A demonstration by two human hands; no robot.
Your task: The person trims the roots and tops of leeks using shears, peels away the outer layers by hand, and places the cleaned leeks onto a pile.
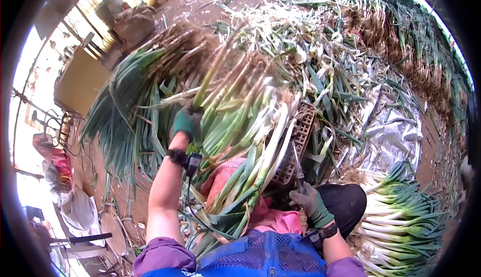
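My left hand (186,121), in a green and grey glove, is closed around a long green onion (214,74), its root end pointing up and away, blurred. Beneath and beside it lies a loose heap of green onions (235,111). My right hand (311,206), also gloved, grips a slim metal tool with a thin tip, which looks like an air gun (299,172). Its tip points away from me, beside a brown plastic crate (305,121). Several onions with white stems lean against the crate. Pink checked cloth (273,217) covers my lap.
Cleaned green onions (396,222) lie in a pile at my right. A bundle of untrimmed onions (130,101) rests at the left. Peeled leaves (330,51) cover the ground ahead, beside white sheeting (393,131). More onions (416,41) stand stacked at the far right.
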